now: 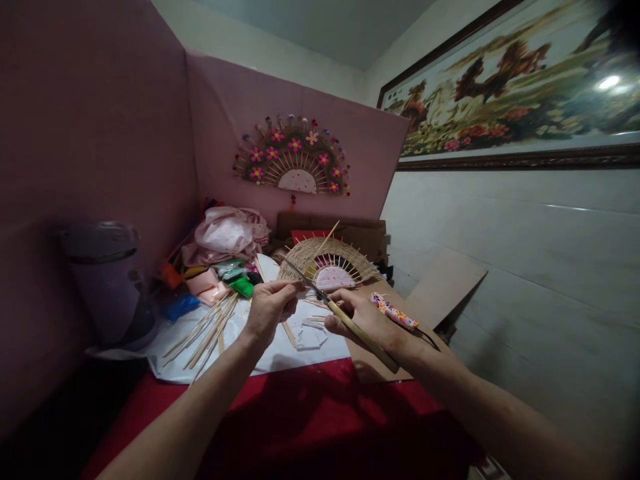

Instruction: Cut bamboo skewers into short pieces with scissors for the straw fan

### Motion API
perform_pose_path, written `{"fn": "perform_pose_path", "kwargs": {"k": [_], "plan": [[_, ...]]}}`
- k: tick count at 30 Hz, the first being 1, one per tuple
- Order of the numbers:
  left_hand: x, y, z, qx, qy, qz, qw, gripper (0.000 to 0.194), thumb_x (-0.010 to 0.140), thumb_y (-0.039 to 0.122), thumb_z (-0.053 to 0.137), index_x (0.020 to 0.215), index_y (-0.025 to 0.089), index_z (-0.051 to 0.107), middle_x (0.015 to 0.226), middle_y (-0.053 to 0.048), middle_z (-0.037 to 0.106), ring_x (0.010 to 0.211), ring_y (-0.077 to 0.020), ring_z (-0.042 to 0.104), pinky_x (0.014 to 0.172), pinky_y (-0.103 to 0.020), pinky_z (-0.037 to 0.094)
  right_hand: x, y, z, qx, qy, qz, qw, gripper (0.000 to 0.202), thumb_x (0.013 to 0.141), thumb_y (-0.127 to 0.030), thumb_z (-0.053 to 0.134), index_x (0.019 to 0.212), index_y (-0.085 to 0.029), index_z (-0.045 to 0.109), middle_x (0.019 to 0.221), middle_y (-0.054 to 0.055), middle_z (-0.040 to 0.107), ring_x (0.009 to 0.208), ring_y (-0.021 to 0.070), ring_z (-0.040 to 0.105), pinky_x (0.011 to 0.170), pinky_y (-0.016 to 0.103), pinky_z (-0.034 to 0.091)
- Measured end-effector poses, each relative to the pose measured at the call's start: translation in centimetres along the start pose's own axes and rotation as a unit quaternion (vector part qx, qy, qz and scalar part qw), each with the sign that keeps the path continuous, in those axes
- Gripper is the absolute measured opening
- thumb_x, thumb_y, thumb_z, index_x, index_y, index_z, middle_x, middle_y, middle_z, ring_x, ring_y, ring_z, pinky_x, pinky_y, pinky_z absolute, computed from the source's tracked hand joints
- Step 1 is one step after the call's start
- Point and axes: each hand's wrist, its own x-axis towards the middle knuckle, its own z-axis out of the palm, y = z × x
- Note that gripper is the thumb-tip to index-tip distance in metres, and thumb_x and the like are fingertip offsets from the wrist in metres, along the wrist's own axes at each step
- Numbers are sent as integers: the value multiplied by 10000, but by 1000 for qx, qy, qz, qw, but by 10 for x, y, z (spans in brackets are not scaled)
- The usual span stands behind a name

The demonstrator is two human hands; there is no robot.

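My left hand (274,305) is closed in a pinch on a thin wooden stick (327,238), which slants up and away to the right. In my right hand (363,317) is a knife (357,328) with a long, pale wooden handle. Its narrow dark blade points up and left, crossing close to the stick beside my left fingertips. Whether blade and stick touch, I cannot tell. Just beyond both hands stands a fan-shaped piece (330,277) of woven straw-coloured cord on sticks, with a pink patterned half-round at its base.
Several loose sticks (205,337) lie on white sheeting (280,357) at left, near coloured packets (243,285) and bundled pink cloth (230,230). A flower-patterned tool (394,312) with a black cord rests at right on cardboard (367,363). A decorated fan (295,157) hangs on the pink panel behind.
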Motion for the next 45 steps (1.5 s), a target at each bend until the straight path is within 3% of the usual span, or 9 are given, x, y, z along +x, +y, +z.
{"fn": "perform_pose_path", "kwargs": {"k": [5,11,18,28,38,41,45], "plan": [[0,0,-1,10,5,1,1000,264,648,332,668,542,104,588,362,58,356,340,-18,246,365,-184,112,2,2,1,0,-2,1,1000,562,648,-607,646,1005,-177,589,825,46,639,737,193,571,631,285,428],[0,0,-1,43,21,0,999,277,651,367,662,619,93,640,374,43,407,346,-28,293,370,-179,149,4,1,1,13,-9,12,1000,589,634,-624,649,1009,-176,576,796,37,625,722,185,563,618,282,427],[2,-6,-5,82,24,10,996,331,676,385,639,505,110,568,386,31,423,363,-33,313,392,-183,185,6,1,0,26,-35,3,999,606,636,-648,631,1002,-172,554,845,47,624,740,183,562,624,283,428],[3,-9,-11,159,24,85,983,352,727,345,586,444,140,543,393,30,379,399,-56,290,414,-219,184,5,-8,3,-26,-8,-18,999,491,682,-589,628,917,-158,634,792,31,622,693,169,537,611,268,405],[4,-9,-11,175,34,96,979,356,738,336,576,446,140,522,398,32,365,407,-52,296,414,-213,178,3,-7,8,-57,17,-30,998,451,665,-580,646,817,-155,640,721,18,592,650,152,500,598,259,397],[4,-3,-9,121,21,49,991,315,713,339,593,483,131,544,376,47,339,369,-38,251,387,-204,134,5,-5,6,-47,9,-41,998,436,682,-561,641,857,-161,640,724,8,580,653,144,489,592,246,384],[6,4,-10,12,-33,-77,996,226,669,318,620,608,100,611,362,69,323,325,-20,184,354,-186,81,8,-1,1,-10,-25,-40,999,432,697,-556,623,857,-155,615,689,-8,526,631,129,454,563,228,357]]}}
